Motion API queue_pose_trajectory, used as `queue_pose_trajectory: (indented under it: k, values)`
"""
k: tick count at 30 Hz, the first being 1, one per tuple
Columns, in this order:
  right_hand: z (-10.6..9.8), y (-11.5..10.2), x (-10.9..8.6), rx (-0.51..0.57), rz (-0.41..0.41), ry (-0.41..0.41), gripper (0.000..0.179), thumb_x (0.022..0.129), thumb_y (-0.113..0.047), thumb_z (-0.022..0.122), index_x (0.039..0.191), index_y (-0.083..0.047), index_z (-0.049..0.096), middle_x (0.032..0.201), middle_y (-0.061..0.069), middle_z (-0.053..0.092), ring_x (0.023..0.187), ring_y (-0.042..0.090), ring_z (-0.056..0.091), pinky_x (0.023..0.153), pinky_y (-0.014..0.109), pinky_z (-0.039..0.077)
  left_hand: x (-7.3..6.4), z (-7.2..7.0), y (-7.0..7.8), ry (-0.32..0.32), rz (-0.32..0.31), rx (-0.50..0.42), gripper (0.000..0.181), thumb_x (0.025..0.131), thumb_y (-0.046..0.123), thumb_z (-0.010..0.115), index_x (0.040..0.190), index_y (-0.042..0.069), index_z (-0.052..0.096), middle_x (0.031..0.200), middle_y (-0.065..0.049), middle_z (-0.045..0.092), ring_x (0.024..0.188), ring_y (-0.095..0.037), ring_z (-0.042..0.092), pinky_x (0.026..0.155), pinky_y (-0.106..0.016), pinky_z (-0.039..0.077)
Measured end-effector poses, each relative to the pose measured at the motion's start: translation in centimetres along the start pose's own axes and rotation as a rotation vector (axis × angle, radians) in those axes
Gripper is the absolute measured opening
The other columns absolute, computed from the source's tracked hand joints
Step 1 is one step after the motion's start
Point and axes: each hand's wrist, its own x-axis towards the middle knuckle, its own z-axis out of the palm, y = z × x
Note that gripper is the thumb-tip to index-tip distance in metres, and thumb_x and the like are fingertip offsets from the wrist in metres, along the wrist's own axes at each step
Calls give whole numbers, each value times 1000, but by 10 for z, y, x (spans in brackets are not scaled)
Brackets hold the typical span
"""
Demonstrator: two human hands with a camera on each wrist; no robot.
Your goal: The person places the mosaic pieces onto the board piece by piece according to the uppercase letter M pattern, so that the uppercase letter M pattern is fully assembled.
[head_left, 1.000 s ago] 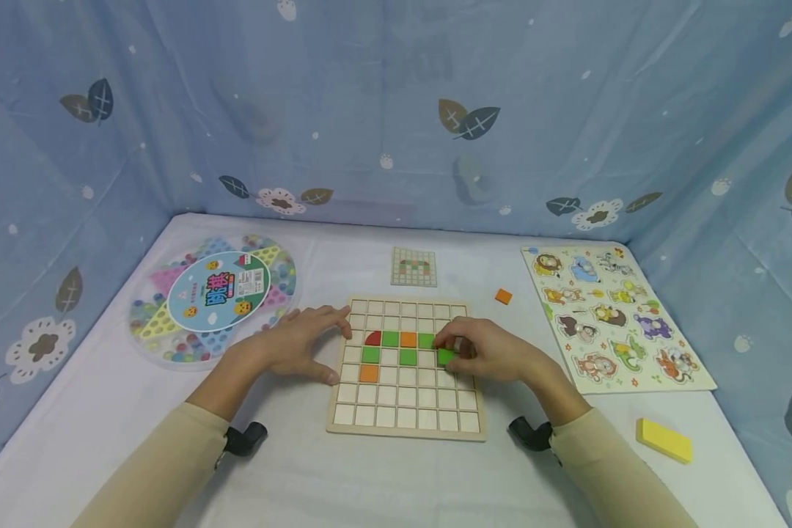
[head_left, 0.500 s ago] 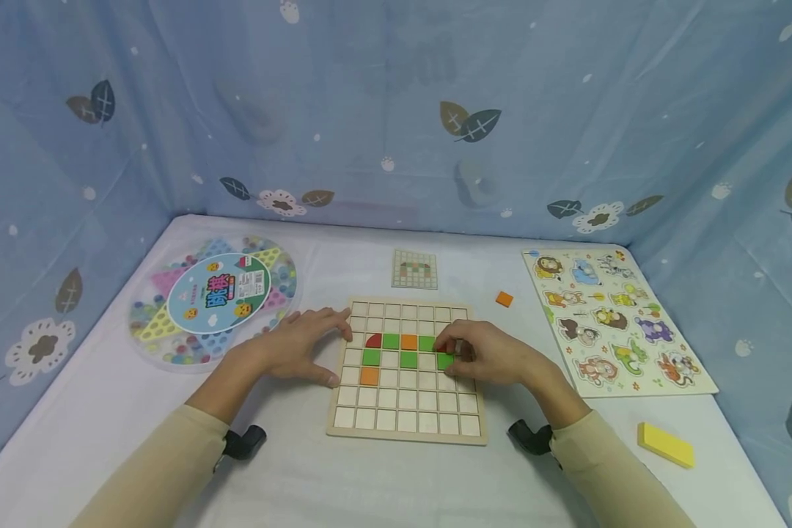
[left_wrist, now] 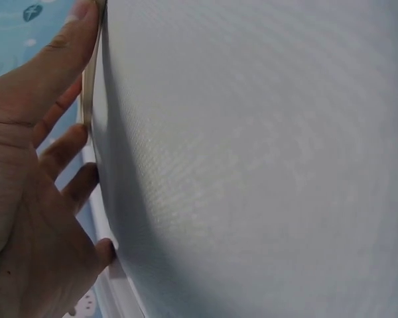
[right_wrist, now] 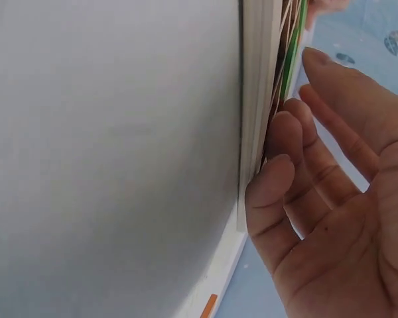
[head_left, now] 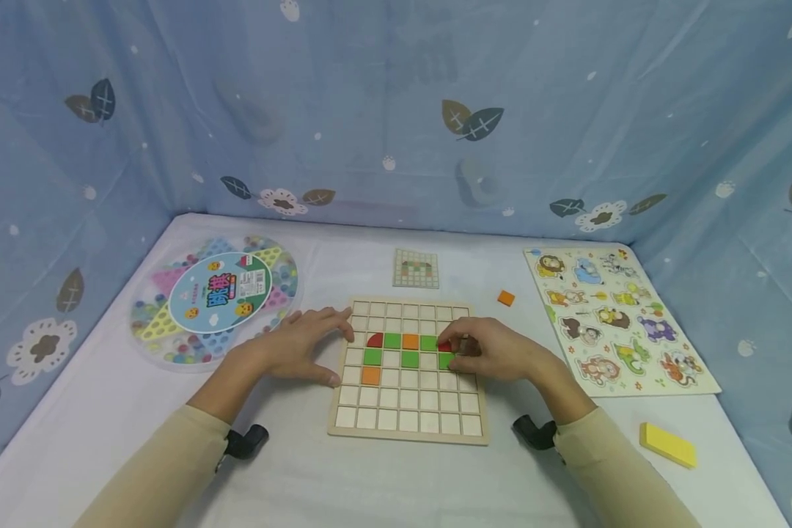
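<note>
A wooden grid board lies flat on the table, bearing several green and orange square tiles and two red quarter-round tiles. My left hand rests at the board's left side, fingers and thumb spread along the rim; in the left wrist view, the thumb and fingers touch that edge. My right hand is over the board's right side, its thumb at a green tile lying in a cell. Its index finger partly covers the right red tile. In the right wrist view, the thumb stands apart from the bent fingers.
Behind the board lies a small pattern card. One loose orange tile is right of it. An animal puzzle board and a yellow block are on the right, a round Chinese checkers set on the left. Blue curtains enclose the table.
The green tile at my right hand has gone from a tilted pose, pinched, to lying in its cell. More of the right red tile shows. My left hand has stayed put.
</note>
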Motion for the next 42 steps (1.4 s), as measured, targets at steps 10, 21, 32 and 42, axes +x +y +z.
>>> queue_pose_trajectory:
  k: [10,21,32,42]
  values:
    - [-12,9,-1,-9,-5,39,31,94,-16,76,123,-14,67,100,-6,65,86,11,62,77,29,56,1,1,-2,-4,-10,-9,64,74,59,86,125,38,54,170,-1,26,155,-35,26,119,-75,11]
    - [-23,25,-8,4,-5,109,32,94,-12,75,125,-10,66,107,1,67,92,15,62,77,30,55,1,1,-1,-6,-14,-23,64,73,59,86,124,38,54,170,1,25,156,-34,23,120,-74,8]
    - [-39,29,-12,-39,28,139,31,95,-13,75,124,-8,66,119,5,66,99,23,62,74,30,54,0,2,0,-6,-24,-28,64,73,59,87,124,38,55,170,0,26,156,-35,23,120,-74,8]
    - [-44,37,-15,-61,66,187,30,96,-11,73,125,-8,66,124,9,63,112,31,58,82,39,57,-1,1,-1,-4,-10,-7,64,74,59,85,125,37,54,170,-1,26,155,-37,23,119,-75,10]
